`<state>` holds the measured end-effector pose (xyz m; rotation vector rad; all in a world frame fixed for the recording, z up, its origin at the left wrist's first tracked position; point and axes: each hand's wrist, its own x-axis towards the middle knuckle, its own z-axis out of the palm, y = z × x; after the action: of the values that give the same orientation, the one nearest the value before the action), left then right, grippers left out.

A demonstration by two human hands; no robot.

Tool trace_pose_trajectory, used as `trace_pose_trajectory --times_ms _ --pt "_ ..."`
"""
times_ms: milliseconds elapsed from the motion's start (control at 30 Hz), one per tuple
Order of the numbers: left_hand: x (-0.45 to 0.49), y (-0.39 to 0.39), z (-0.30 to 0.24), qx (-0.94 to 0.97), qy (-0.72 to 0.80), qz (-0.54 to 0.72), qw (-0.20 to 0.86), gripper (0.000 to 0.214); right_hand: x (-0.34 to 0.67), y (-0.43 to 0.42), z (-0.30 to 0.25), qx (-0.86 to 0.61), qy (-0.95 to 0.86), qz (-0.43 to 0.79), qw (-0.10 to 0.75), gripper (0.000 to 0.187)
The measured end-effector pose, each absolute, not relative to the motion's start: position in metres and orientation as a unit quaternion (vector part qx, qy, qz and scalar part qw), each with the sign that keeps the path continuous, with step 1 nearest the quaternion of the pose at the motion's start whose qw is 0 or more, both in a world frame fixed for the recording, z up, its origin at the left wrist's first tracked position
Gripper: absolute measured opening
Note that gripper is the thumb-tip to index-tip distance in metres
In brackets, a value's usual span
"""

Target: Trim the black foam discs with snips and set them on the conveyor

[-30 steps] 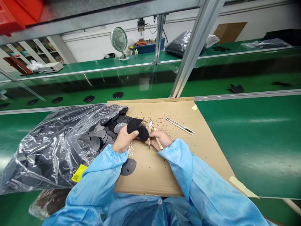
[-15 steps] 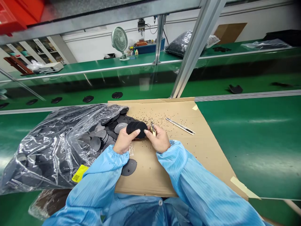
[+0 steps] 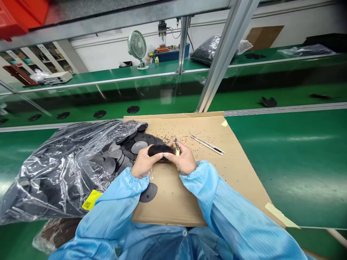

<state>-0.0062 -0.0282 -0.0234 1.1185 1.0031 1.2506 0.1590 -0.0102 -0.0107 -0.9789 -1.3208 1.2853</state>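
Observation:
A fanned stack of black discs [image 3: 158, 149] is held between my two hands above the cardboard sheet. My left hand [image 3: 143, 161] is closed round the left end, and my right hand [image 3: 184, 161] pinches the right end, with both thumbs meeting along the near edge. Tucked in my right hand are small nippers [image 3: 176, 148] with a pale yellow handle, jaws pointing away from me. One loose disc [image 3: 149, 193] lies on the cardboard by my left sleeve. Many more discs [image 3: 116, 154] spill from the clear plastic bag [image 3: 65, 166] on the left.
The cardboard sheet [image 3: 217, 191] bears scattered black crumbs [image 3: 173, 135] and a slim white-handled cutter knife [image 3: 207, 144]. Behind it, a green belt [image 3: 162, 103] carries several black discs. A metal post [image 3: 227, 54] rises beyond the cardboard's far edge.
The stack of discs has tipped, so its faces show less to me. My thumbs have drawn together along its near edge. The nippers stay in my right hand.

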Motion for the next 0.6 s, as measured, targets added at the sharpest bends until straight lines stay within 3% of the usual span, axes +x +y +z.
trace_pose_trajectory --times_ms 367,600 --pt "-0.006 -0.028 -0.024 0.467 0.423 0.523 0.574 0.031 0.158 -0.011 -0.007 -0.441 -0.55 0.512 0.49 0.039" --pt "-0.004 -0.026 -0.014 0.369 0.406 0.546 0.633 0.046 0.158 -0.01 -0.016 -0.394 -0.595 0.493 0.497 0.036"
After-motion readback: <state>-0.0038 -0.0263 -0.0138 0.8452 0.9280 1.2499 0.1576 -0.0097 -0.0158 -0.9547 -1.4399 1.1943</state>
